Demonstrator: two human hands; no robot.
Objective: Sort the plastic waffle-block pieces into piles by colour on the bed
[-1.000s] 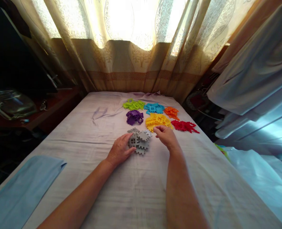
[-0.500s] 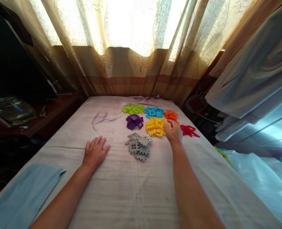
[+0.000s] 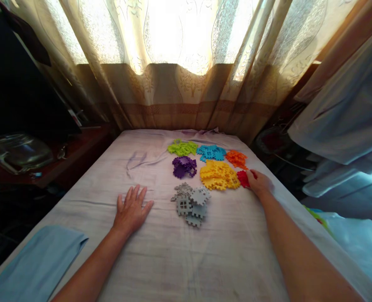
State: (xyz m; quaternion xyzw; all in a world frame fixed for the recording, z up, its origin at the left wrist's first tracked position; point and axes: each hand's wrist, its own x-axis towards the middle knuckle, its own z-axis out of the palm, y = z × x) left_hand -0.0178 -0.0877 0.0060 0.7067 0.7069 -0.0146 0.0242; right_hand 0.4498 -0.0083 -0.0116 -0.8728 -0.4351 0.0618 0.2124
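Bed sheet (image 3: 179, 251) looking like matt, creased cloth. Red pieces (image 3: 243, 178), grey pieces (image 3: 192, 201) showing as smooth matt plastic. Curtain (image 3: 173, 42) appearing lacy, thin.

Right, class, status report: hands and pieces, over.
Left hand flat on sheet, empty. Right hand covering red pieces, grip unclear. Grey pile between hands.

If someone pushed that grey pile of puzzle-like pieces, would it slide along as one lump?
Probably not. The grey pieces lie loosely overlapped, so they'd likely scatter. They look thin and flat, so probably light and unlikely to roll. The wrinkled sheet might snag their toothed edges.
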